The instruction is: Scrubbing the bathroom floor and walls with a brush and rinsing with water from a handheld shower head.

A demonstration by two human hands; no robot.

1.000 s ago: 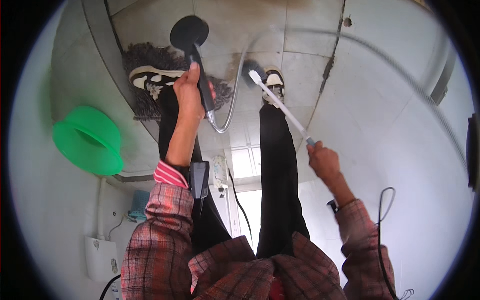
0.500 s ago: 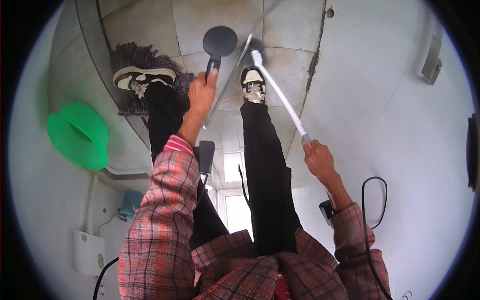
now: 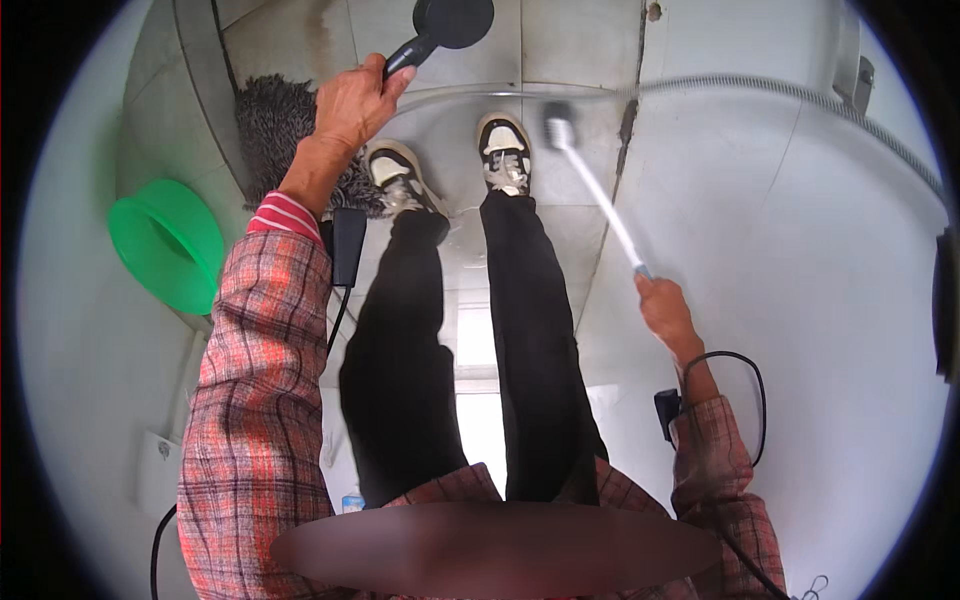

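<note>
My left hand (image 3: 352, 108) is closed round the handle of a dark grey shower head (image 3: 453, 20), raised toward the top of the view. A silvery shower hose (image 3: 740, 84) curves from near that hand across to the wall on the right. In my right hand (image 3: 667, 308) is the grip of a long white scrub brush (image 3: 602, 200). Its dark bristle head (image 3: 560, 125) is blurred and lies close to the floor, right of my right shoe (image 3: 504, 150). Whether the bristles touch the tiles I cannot tell.
A grey shaggy mop head (image 3: 272, 125) lies beside my left shoe (image 3: 398, 172). The green plastic basin (image 3: 165, 245) is at the left wall. Stained floor tiles (image 3: 570, 50) meet the white wall (image 3: 760, 200) on the right, where a metal fitting (image 3: 858, 85) sticks out.
The shower head has moved up, and the hose has swung right. My left foot has come off the mop head onto the tiles. The brush has shifted right and slightly down.
</note>
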